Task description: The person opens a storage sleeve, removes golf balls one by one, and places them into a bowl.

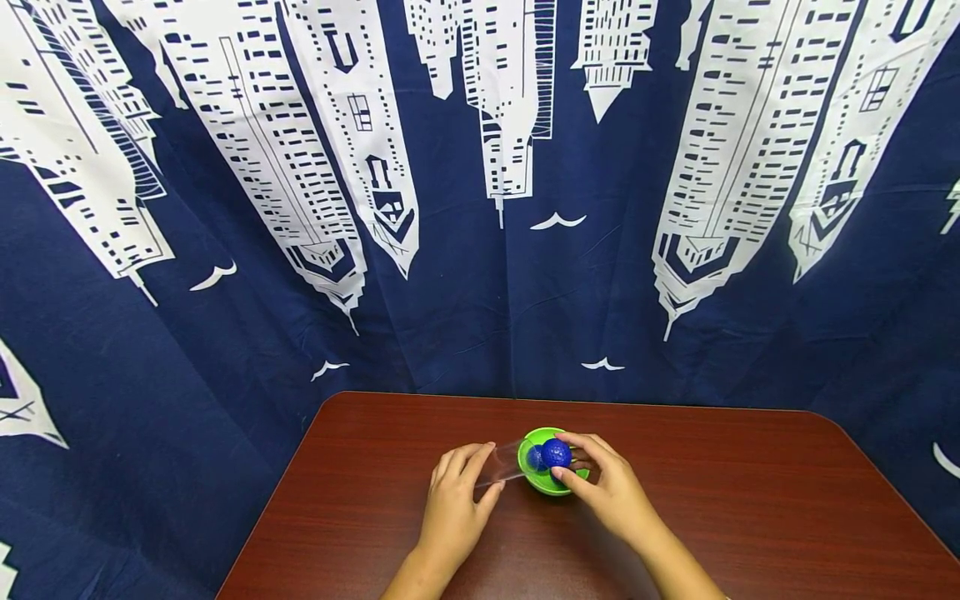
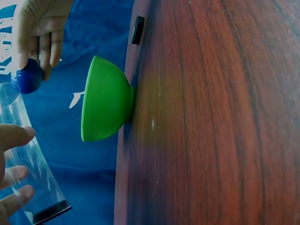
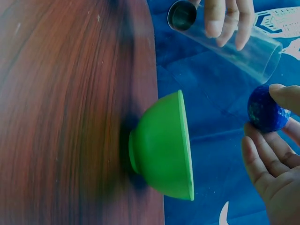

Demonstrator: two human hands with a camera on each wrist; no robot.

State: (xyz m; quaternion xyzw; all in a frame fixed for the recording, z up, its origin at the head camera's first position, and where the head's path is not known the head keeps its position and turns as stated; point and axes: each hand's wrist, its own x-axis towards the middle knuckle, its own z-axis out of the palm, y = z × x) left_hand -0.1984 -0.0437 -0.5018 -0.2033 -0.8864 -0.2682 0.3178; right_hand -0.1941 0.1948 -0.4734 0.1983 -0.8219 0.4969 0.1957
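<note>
My left hand (image 1: 453, 507) grips a clear plastic tube (image 2: 35, 164) round its side, above the table. The tube has a black closed end (image 2: 51, 212), and its clear open end tilts up toward the right. Between thumb and fingertips, my right hand (image 1: 615, 496) pinches a dark blue textured ball (image 1: 557, 453) right at that open end. Below both hands, a green bowl (image 2: 107, 101) stands upright on the table. A second blue shape (image 1: 535, 457) shows through the tube's end, over the bowl in the head view.
The brown wooden table (image 1: 360, 492) has rounded far corners. A small black disc (image 2: 138, 30) lies on it past the bowl in the left wrist view. Behind the table hangs a dark blue cloth (image 1: 465, 333) printed with white buildings and birds.
</note>
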